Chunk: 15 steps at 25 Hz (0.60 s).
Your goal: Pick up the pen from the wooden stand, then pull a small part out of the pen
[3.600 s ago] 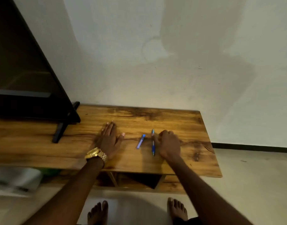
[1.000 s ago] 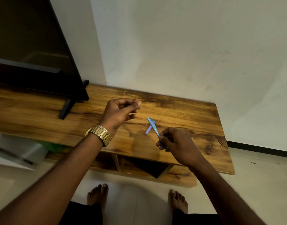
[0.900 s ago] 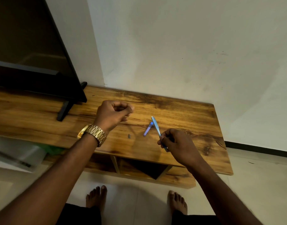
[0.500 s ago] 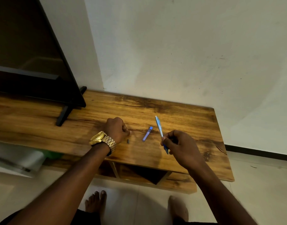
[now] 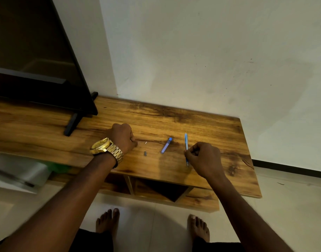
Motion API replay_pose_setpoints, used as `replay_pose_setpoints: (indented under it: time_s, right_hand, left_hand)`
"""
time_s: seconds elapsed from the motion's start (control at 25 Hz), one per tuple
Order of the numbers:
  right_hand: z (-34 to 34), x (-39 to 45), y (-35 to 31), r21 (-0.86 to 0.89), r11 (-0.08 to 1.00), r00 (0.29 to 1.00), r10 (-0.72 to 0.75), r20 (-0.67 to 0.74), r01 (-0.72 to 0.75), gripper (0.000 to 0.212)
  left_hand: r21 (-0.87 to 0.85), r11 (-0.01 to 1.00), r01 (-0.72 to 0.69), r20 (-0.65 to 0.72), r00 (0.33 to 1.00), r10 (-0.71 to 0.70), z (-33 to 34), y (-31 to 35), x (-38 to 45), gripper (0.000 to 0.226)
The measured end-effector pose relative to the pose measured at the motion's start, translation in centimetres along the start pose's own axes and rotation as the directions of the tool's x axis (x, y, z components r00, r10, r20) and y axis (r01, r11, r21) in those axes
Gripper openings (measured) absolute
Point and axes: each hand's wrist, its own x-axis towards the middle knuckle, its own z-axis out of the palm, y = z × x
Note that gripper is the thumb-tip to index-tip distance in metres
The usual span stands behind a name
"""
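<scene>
My right hand (image 5: 205,160) pinches a slim blue pen (image 5: 186,142) near its lower end, tip pointing toward me, low over the wooden table (image 5: 219,128). A short blue tube (image 5: 166,145) lies on the table just left of the pen. My left hand (image 5: 122,137), with a gold watch on the wrist, rests on the table as a curled fist; nothing shows inside it. A tiny white piece (image 5: 145,142) lies just off its fingertips, and a tiny dark piece (image 5: 145,153) lies a little nearer to me.
A black television (image 5: 38,70) on a slanted foot (image 5: 72,124) stands on the table's left part. A pale wall rises behind. Open shelf compartments (image 5: 161,190) sit under the tabletop. My bare feet stand on the tiled floor below.
My left hand came down from the air to rest as a fist on the table, and a tiny white piece now lies by its fingertips. My right hand lowered the pen toward the tabletop.
</scene>
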Motion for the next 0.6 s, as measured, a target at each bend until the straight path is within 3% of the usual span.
replay_pose_setpoints:
  time_s: [0.28,0.36,0.44,0.52,0.6]
  right_hand:
    - [3.6,1.3,0.7,-0.162,0.98,0.987,0.135,0.084,-0.12,0.023]
    - [3.1,1.2,-0.1,-0.201,0.979,0.999,0.048,0.024,-0.042,0.027]
    - [2.8,1.4,-1.4,-0.203,0.97,0.989,-0.147,-0.036,0.137,0.025]
    - [3.4,1.5,-3.0,-0.203,0.93,0.951,-0.309,0.013,0.306,0.03]
    - [4.7,1.5,-4.2,-0.226,0.911,0.938,-0.322,0.127,0.344,0.04]
  left_hand:
    - [0.096,0.994,-0.046,0.075,0.996,0.038,-2.0,-2.0,-0.9,0.031]
    - [0.083,0.995,-0.058,0.07,0.996,0.052,-2.2,-1.7,-1.0,0.028]
    - [0.08,0.995,-0.067,0.049,0.997,0.064,-2.3,-1.8,-1.1,0.025]
    - [0.065,0.995,-0.075,0.036,0.997,0.073,-2.2,-1.8,-1.1,0.024]
    - [0.056,0.995,-0.083,0.03,0.996,0.082,-2.1,-1.8,-1.1,0.027]
